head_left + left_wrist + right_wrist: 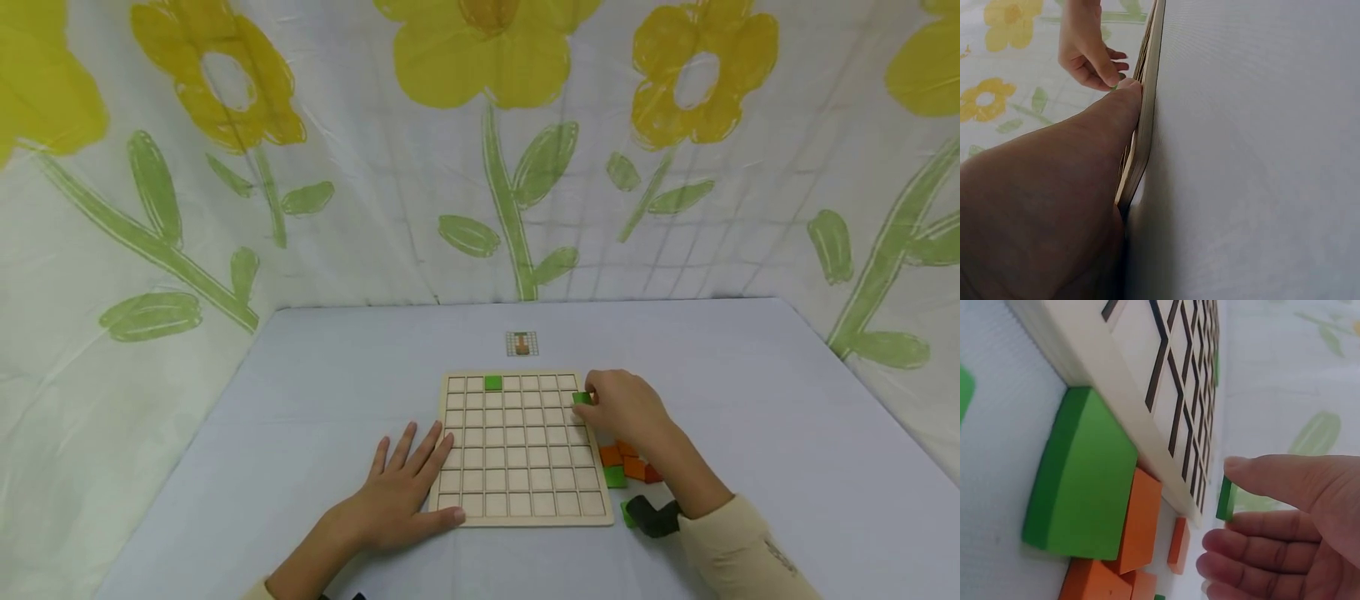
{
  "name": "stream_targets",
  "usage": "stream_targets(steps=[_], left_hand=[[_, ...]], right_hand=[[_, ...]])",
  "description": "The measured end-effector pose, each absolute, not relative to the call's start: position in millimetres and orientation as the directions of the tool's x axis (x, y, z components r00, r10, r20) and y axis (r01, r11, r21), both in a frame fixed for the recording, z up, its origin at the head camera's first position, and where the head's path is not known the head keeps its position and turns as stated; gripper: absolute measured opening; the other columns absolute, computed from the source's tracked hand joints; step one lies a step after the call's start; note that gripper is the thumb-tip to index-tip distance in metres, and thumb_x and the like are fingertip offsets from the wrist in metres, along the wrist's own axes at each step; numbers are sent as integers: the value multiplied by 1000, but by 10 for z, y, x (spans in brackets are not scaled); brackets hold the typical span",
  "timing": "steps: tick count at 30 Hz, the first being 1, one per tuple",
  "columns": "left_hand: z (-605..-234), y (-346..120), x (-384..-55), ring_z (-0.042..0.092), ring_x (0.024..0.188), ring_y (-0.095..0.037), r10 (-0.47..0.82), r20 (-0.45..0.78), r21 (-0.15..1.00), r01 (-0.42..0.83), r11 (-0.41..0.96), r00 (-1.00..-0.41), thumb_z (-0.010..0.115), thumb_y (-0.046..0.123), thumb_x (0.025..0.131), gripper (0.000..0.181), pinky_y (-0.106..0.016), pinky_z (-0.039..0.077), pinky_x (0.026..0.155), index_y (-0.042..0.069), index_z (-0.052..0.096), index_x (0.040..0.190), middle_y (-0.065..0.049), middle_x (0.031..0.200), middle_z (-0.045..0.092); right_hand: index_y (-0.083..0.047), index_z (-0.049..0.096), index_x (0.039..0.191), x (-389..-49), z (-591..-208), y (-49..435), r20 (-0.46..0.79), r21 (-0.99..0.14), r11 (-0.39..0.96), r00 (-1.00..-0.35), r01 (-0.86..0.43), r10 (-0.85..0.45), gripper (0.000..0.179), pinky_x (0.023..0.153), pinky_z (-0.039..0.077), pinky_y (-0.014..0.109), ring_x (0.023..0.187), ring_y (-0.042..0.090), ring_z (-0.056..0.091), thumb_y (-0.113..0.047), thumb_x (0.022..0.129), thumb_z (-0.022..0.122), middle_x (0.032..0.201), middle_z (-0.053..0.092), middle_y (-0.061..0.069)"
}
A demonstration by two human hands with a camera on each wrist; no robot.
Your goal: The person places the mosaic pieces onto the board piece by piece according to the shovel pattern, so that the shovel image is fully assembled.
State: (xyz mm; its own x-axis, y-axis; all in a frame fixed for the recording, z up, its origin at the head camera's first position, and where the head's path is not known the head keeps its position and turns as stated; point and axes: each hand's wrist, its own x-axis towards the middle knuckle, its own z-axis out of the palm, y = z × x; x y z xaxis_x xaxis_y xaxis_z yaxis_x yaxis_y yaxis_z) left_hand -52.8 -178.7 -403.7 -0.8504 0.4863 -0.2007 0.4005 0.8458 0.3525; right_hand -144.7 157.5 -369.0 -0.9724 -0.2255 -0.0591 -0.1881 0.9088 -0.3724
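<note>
A square wooden grid board (525, 437) lies flat on the table, with one green tile (492, 382) set in its far row. My left hand (401, 498) rests spread on the board's left edge, its thumb at the near left corner. Over the board's far right corner, my right hand (624, 406) pinches another green tile (1227, 499) between thumb and forefinger; the right wrist view shows this tile held on edge, apart from the board.
Beside the board's right edge lie several loose tiles, among them a green tile (615, 477), an orange tile (611, 456) and a red tile (653, 474). A small picture card (522, 343) sits beyond the board. A flower-printed curtain (360, 217) hangs behind the table.
</note>
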Motion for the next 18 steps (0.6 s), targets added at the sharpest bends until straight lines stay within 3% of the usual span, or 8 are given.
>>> stream_targets(steps=[18], left_hand=[[-4061,-1795,-537,-11,150,-38,486,-195,351,402,845,-852,39,79,91,99,-67,-8,111,17,9,163,-3,168,-4]], right_hand=[[-2,68,98,-1567,-3658,1399,-42,-338,909,-961,-245,-275,29,61,50,35,65,17,56,-28,89,78,88,68,8]])
